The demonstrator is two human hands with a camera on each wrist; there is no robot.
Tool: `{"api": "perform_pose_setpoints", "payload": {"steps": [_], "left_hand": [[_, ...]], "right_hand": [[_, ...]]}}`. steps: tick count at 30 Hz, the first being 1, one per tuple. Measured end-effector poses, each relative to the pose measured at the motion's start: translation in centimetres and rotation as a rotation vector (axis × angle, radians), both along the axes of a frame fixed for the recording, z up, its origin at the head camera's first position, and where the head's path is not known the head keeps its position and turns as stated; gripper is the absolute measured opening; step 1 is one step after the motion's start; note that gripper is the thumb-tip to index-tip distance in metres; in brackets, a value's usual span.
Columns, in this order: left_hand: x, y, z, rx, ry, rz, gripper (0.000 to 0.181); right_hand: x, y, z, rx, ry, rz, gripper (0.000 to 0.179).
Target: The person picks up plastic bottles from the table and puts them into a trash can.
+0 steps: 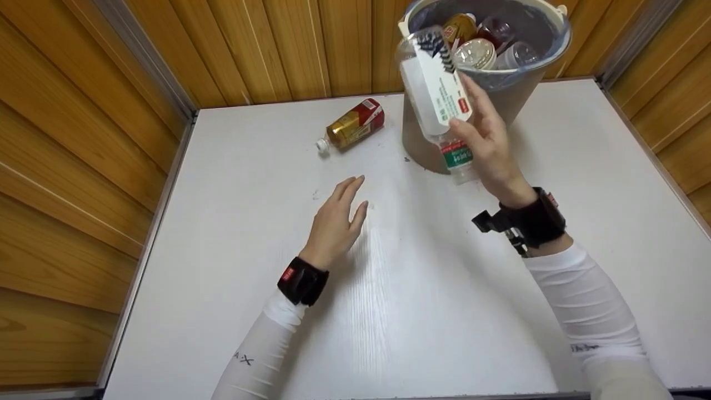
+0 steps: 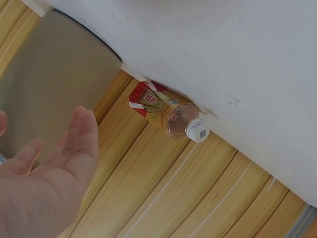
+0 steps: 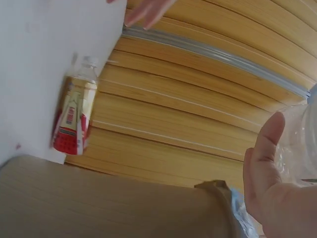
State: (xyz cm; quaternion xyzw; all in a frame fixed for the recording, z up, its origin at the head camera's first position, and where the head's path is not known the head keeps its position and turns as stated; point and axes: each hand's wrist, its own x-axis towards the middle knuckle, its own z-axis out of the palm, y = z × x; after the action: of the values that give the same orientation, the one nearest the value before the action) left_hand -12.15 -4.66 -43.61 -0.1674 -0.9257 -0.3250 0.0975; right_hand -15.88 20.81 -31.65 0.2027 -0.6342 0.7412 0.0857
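My right hand (image 1: 491, 144) grips a clear plastic bottle (image 1: 436, 91) with a white label, tilted with its neck down, in front of the bin's near rim. In the right wrist view only part of that clear bottle (image 3: 297, 144) shows at the right edge. My left hand (image 1: 336, 222) hovers over the table with fingers loosely extended, holding nothing. Beyond it a bottle with a gold and red label (image 1: 355, 125) and a white cap lies on its side. The left wrist view shows this gold and red bottle (image 2: 161, 109) beyond the left hand's fingers (image 2: 81, 134).
A grey-brown bin (image 1: 527, 97) with a bluish liner stands at the back right, holding several bottles and a clear-lidded cup (image 1: 476, 54). The white table (image 1: 250, 194) meets wood-panel walls (image 1: 278, 50) at the back and sides.
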Motion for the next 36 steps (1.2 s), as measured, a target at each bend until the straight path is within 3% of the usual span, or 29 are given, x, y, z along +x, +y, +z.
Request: {"api": "perform_pose_setpoints", "payload": {"steps": [5,9,13,18,23,25,27,36], "left_hand": [[0.1,0.1,0.0,-0.002,0.007,-0.007,0.05],[0.0,0.1,-0.1,-0.005,0.007,-0.001,0.05],[-0.1,0.1,-0.2,-0.002,0.003,0.003,0.05],[-0.2,0.1,-0.2,-0.001,0.007,0.004,0.05],[-0.3,0.0,-0.3,0.001,0.004,0.007,0.05],[-0.3,0.1,-0.4,0.001,0.001,0.009,0.05],[-0.2,0.1,-0.4,0.0,-0.001,0.01,0.049],[-0.1,-0.3,-0.5,-0.013,0.005,0.012,0.048]], "right_hand": [[-1.9,1.5,2.9,-0.049,0.079,-0.095,0.062],[-3.5,2.9,4.8,-0.004,0.096,-0.2,0.062],[-5.5,4.1,6.3,0.03,0.063,-0.302,0.059],[-7.9,5.3,7.5,0.0,0.007,-0.383,0.04],[-9.1,6.2,7.6,0.18,0.022,-0.485,0.046],[-9.2,6.5,7.4,0.308,0.065,-0.535,0.05],[-9.3,6.6,6.9,0.35,0.099,-0.552,0.048],[-8.0,5.6,5.1,0.324,0.138,-0.631,0.035]]}}
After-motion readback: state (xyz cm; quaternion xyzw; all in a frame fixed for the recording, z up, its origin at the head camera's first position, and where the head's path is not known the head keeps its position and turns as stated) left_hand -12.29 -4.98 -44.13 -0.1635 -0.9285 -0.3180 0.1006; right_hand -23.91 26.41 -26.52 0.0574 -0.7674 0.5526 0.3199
